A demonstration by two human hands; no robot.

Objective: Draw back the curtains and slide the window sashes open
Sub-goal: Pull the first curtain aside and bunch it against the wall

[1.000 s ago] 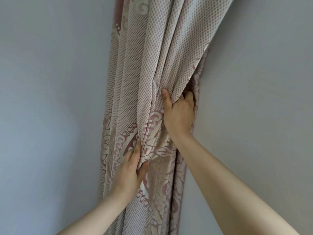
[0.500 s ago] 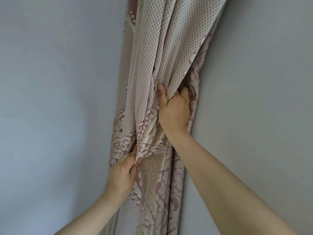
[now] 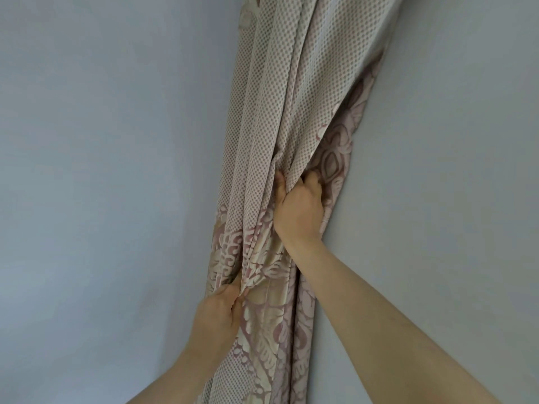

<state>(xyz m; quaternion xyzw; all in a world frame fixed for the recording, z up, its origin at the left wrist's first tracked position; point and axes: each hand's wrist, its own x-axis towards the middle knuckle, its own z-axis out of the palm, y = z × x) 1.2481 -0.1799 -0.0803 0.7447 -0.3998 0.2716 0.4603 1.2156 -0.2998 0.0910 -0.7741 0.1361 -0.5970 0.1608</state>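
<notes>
No brand, label or writing readable anywhere. Plain blue-grey wall [image 3: 102, 170] across the left and right of the frame, meeting in a corner behind the fabric; no window sash in view. Gathered curtain [image 3: 280, 91] hanging in a bunched column from the top centre-right of the frame down to the bottom centre, leaning slightly to the left as it descends. Upper part woven in a small dotted beige-and-pink grid; lower part and right edge patterned with large cream and dusty-pink scrolls and leaves. Deep vertical folds throughout, drawn tightest at the two grips. Right hand [image 3: 300, 211] at the centre of the frame, forearm entering from the lower right, clenched on a fold of the dotted fabric, thumb lying on the left face of the fold and fingers [image 3: 310, 182] curled in behind it against the scroll-patterned edge. Left hand [image 3: 217, 313] lower and to the left, forearm entering from the bottom centre-left, pinching a gathered pleat of the scroll-patterned part between thumb and fingers, creases fanning upward from the pinch. Curtain thus held at two heights, the bulk of it passing between the hands, above the right hand and below the left, with the rear folds lying close against the right-hand wall.
</notes>
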